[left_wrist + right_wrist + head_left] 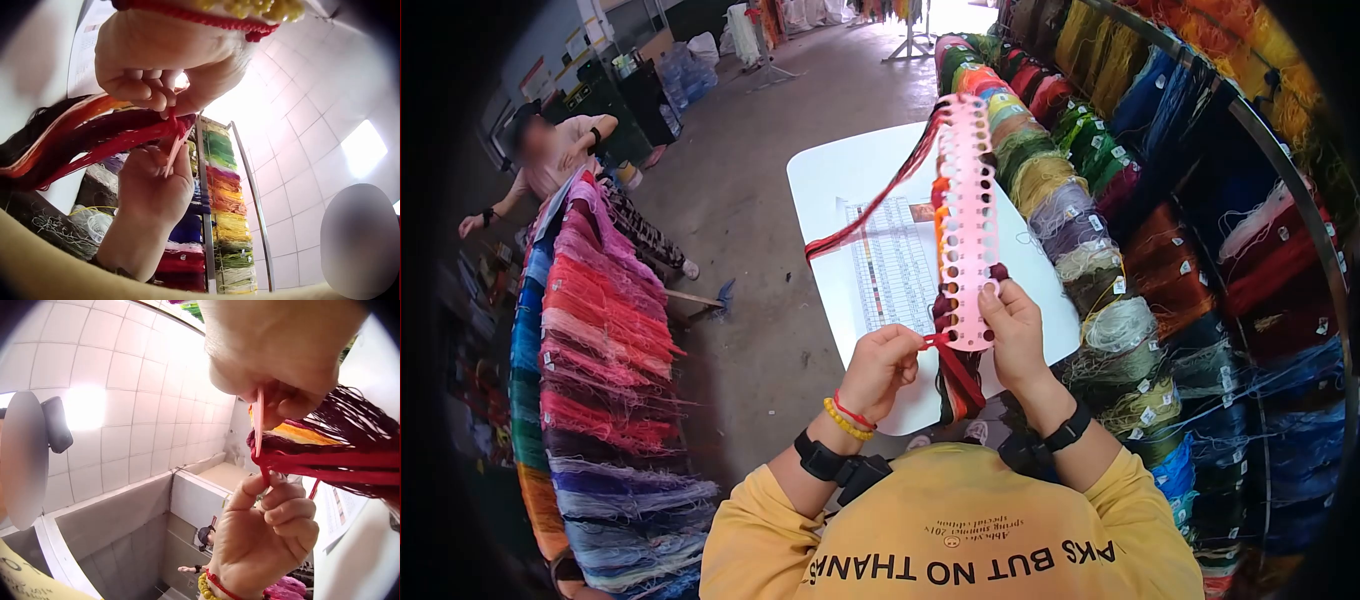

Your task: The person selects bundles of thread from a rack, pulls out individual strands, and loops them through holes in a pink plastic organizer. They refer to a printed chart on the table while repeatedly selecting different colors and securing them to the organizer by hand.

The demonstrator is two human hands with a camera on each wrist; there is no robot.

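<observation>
A long pink floss organizer card (968,230) with rows of holes is held up over the white table. My right hand (1015,325) grips its near right edge, thumb on the face. At the near left corner my left hand (880,372) pinches a red thread loop (935,341) that passes through a hole of the card. Dark red, orange and maroon threads (94,140) hang behind the card in the left wrist view. From the card's far end a dark red strand bundle (870,222) trails left across the table.
A printed colour chart (890,265) lies on the white table (820,175). Racks of coloured skeins (1100,230) stand close on the right, and another rack of pink and blue skeins (605,330) on the left. Another person (565,140) stands beyond the left rack.
</observation>
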